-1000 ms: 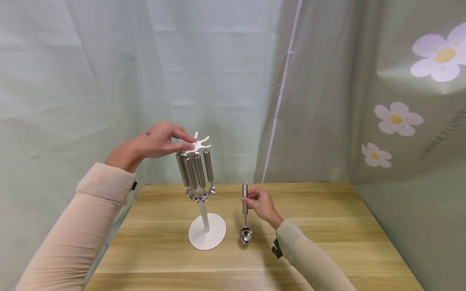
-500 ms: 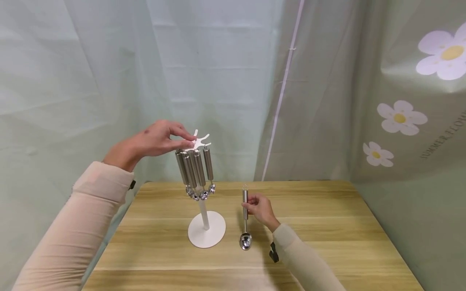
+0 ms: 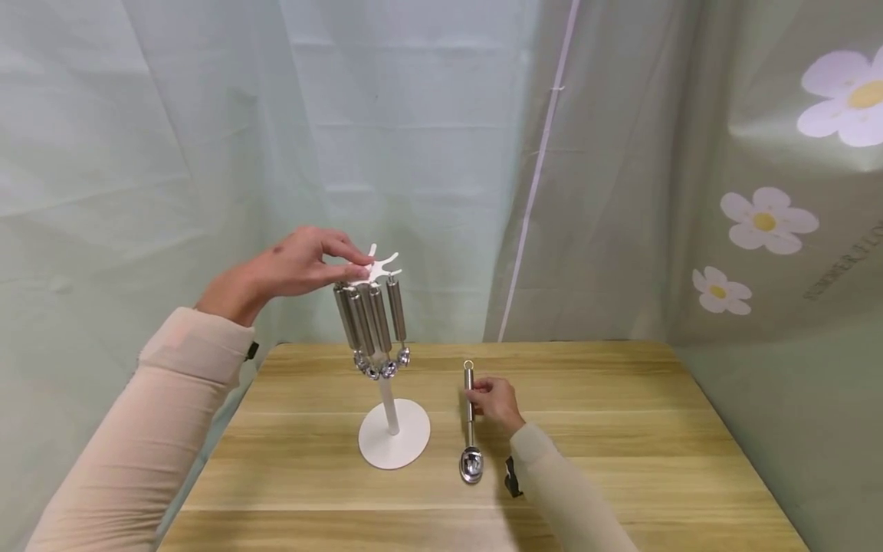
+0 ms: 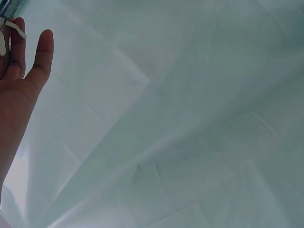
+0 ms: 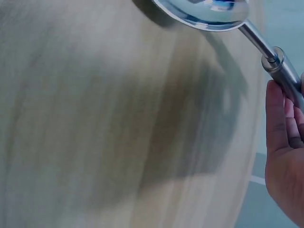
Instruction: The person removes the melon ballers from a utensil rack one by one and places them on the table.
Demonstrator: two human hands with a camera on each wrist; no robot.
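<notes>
Right hand (image 3: 498,402) pinches the spoon (image 3: 471,429) upright, bowl on the table (image 3: 621,429), right of the rack (image 3: 375,307) whose top the left hand (image 3: 290,268) pinches.

a pale wooden table with a light plank-grain top (image 3: 621,429) fills the lower middle of the head view. behind it hangs a creased, pale mint-green fabric backdrop (image 3: 172,153), showing fold lines in a grid. to the right hangs a sage-green cloth printed with white, yellow-centred flowers (image 3: 769,222) and faint lettering. a thin pale seam strip (image 3: 534,192) runs down where the two cloths meet. the light is soft and even.
</notes>
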